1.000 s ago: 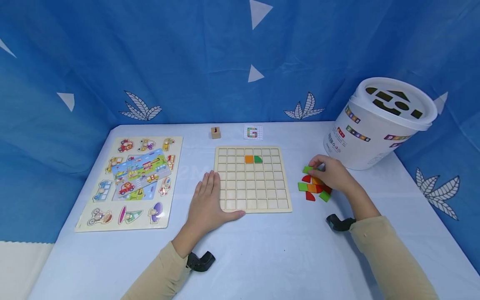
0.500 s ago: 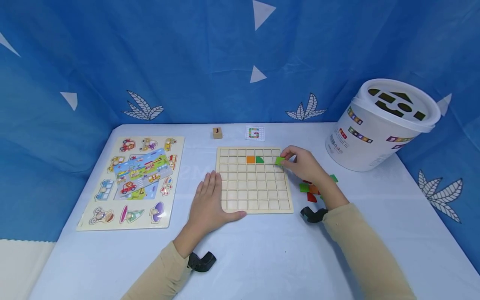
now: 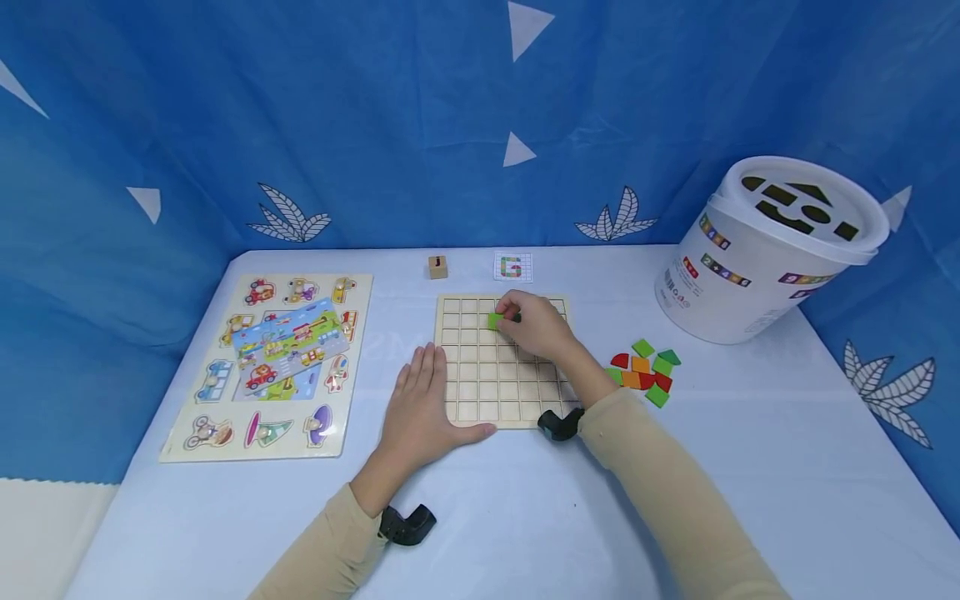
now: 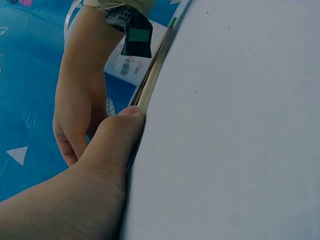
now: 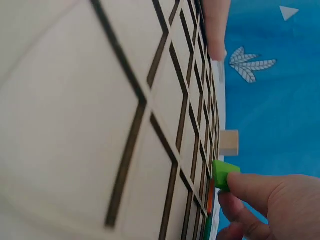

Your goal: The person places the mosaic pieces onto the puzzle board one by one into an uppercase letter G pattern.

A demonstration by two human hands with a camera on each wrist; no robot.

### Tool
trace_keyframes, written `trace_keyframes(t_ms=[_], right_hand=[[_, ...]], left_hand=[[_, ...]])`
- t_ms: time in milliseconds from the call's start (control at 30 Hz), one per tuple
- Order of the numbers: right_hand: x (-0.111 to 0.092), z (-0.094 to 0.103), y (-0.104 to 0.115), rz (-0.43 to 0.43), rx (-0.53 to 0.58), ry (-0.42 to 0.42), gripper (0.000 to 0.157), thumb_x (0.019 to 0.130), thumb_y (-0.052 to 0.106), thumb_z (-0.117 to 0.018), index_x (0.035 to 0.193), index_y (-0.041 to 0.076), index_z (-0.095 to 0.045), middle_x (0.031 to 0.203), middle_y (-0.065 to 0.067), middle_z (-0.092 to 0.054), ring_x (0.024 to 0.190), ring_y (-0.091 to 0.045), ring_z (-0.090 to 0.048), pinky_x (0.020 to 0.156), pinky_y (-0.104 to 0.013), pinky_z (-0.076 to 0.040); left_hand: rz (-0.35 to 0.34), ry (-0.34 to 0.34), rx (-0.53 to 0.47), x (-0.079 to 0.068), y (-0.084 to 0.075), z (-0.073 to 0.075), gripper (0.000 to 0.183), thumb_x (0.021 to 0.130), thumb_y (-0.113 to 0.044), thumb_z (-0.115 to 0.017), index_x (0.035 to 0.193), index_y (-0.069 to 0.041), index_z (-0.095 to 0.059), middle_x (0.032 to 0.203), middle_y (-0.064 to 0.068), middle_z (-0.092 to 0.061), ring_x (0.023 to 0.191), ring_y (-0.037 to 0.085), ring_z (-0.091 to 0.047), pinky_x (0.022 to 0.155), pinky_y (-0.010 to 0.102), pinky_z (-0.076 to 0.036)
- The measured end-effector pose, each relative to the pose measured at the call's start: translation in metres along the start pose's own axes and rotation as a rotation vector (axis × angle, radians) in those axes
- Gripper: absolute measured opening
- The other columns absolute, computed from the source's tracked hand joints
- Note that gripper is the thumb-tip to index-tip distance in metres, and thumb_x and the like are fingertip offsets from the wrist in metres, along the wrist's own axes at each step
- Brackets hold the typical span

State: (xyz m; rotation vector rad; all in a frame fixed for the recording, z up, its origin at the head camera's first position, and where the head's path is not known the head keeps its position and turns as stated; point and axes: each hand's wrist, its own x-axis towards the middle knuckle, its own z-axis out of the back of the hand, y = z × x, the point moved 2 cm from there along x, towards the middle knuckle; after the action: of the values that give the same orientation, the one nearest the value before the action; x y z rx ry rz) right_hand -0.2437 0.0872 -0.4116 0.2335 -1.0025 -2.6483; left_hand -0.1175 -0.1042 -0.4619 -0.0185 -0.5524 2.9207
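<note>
A wooden grid board (image 3: 480, 392) lies flat on the table. Over its upper part my right hand (image 3: 534, 323) pinches a light green square tile (image 5: 222, 175) between thumb and fingers. In the right wrist view the tile is just above the orange tile (image 5: 210, 196), which sits in the grid beside a darker green tile (image 5: 208, 226). From the head view, the hand and its tile mostly cover these two. My left hand (image 3: 420, 412) lies with straight fingers along the board's left edge. Its thumb (image 4: 122, 127) runs against the near edge.
Several loose green, red and orange tiles (image 3: 641, 365) lie right of the board. A pattern card (image 3: 513, 267) and a wooden cube (image 3: 437, 267) are behind it. The white bucket (image 3: 720, 275) stands back right. At left is a peg puzzle (image 3: 180, 442) with picture cards (image 3: 292, 333) on top.
My right hand has picked the light green tile from the loose pile and carried it left over the board's upper cells. The left hand stays at the board's edge.
</note>
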Motion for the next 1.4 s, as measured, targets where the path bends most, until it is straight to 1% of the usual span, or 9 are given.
trace_keyframes(t_ms=[133, 333, 500, 700, 833, 933, 1133, 1300, 1400], right_hand=[[0.004, -0.007, 0.007, -0.01, -0.052, -0.021, 0.012, 0.096, 0.022, -0.065, 0.106, 0.015, -0.065, 0.094, -0.001, -0.064, 0.083, -0.019, -0.057, 0.076, -0.033, -0.047], [0.008, -0.013, 0.013, -0.006, -0.087, -0.015, 0.012, 0.096, 0.021, -0.065, 0.106, 0.015, -0.065, 0.093, -0.001, -0.061, 0.081, -0.018, -0.055, 0.072, -0.032, -0.046], [0.008, -0.013, 0.015, -0.004, -0.119, -0.026, 0.014, 0.095, 0.02, -0.067, 0.108, 0.014, -0.067, 0.095, -0.002, -0.06, 0.083, -0.019, -0.055, 0.074, -0.033, -0.047], [0.007, -0.012, 0.016, -0.01, -0.158, -0.015, 0.021, 0.095, 0.021, -0.068, 0.113, 0.013, -0.073, 0.103, -0.003, -0.062, 0.089, -0.018, -0.058, 0.077, -0.033, -0.051], [0.004, -0.011, 0.017, -0.009, -0.18, 0.005, 0.02, 0.094, 0.02, -0.069, 0.111, 0.013, -0.075, 0.105, -0.003, -0.063, 0.089, -0.018, -0.06, 0.077, -0.033, -0.052], [0.0, -0.009, 0.017, -0.002, -0.178, 0.023, 0.018, 0.094, 0.019, -0.069, 0.11, 0.013, -0.074, 0.104, -0.002, -0.063, 0.09, -0.017, -0.06, 0.079, -0.033, -0.052], [-0.013, 0.005, 0.011, 0.0, -0.169, 0.021, 0.023, 0.094, 0.022, -0.069, 0.117, 0.016, -0.071, 0.105, -0.001, -0.064, 0.096, -0.019, -0.061, 0.085, -0.039, -0.052], [-0.03, 0.027, -0.002, -0.012, -0.186, -0.004, 0.027, 0.095, 0.023, -0.068, 0.121, 0.017, -0.069, 0.105, -0.002, -0.065, 0.093, -0.023, -0.057, 0.08, -0.039, -0.049], [-0.042, 0.04, -0.012, -0.047, -0.214, -0.015, 0.03, 0.094, 0.024, -0.067, 0.124, 0.018, -0.067, 0.105, -0.002, -0.066, 0.092, -0.024, -0.056, 0.077, -0.037, -0.048]], left_hand=[[-0.004, -0.004, 0.001, 0.0, 0.0, 0.0, 0.14, 0.063, -0.094, -0.054, 0.158, -0.001, -0.01, 0.167, 0.016, -0.009, 0.156, 0.029, -0.004, 0.126, 0.048, -0.012], [-0.004, -0.001, 0.005, 0.0, -0.001, 0.0, 0.14, 0.064, -0.094, -0.054, 0.158, -0.001, -0.01, 0.167, 0.016, -0.009, 0.156, 0.029, -0.003, 0.126, 0.048, -0.012], [-0.002, -0.002, 0.007, 0.0, -0.001, 0.001, 0.139, 0.064, -0.093, -0.055, 0.158, -0.001, -0.011, 0.167, 0.016, -0.009, 0.156, 0.029, -0.004, 0.126, 0.048, -0.012], [0.001, 0.0, 0.004, 0.0, -0.001, 0.003, 0.138, 0.064, -0.092, -0.057, 0.158, -0.001, -0.011, 0.167, 0.016, -0.009, 0.156, 0.03, -0.004, 0.126, 0.049, -0.012], [0.0, 0.004, 0.002, 0.0, -0.002, 0.002, 0.138, 0.065, -0.092, -0.056, 0.158, -0.001, -0.011, 0.167, 0.016, -0.009, 0.156, 0.03, -0.004, 0.126, 0.048, -0.012], [0.003, 0.008, 0.0, -0.001, -0.002, 0.002, 0.139, 0.064, -0.092, -0.056, 0.158, -0.001, -0.01, 0.167, 0.016, -0.008, 0.156, 0.03, -0.004, 0.126, 0.048, -0.012], [0.001, -0.005, -0.002, -0.001, -0.002, 0.001, 0.138, 0.064, -0.091, -0.058, 0.158, 0.0, -0.011, 0.167, 0.016, -0.01, 0.156, 0.031, -0.005, 0.126, 0.049, -0.013], [0.001, -0.001, -0.01, 0.0, -0.002, 0.001, 0.139, 0.064, -0.091, -0.059, 0.158, -0.001, -0.011, 0.167, 0.016, -0.009, 0.156, 0.03, -0.004, 0.126, 0.049, -0.012], [0.001, 0.002, -0.012, 0.0, -0.001, 0.001, 0.139, 0.063, -0.091, -0.058, 0.158, -0.001, -0.01, 0.167, 0.016, -0.008, 0.156, 0.03, -0.003, 0.126, 0.05, -0.012]])
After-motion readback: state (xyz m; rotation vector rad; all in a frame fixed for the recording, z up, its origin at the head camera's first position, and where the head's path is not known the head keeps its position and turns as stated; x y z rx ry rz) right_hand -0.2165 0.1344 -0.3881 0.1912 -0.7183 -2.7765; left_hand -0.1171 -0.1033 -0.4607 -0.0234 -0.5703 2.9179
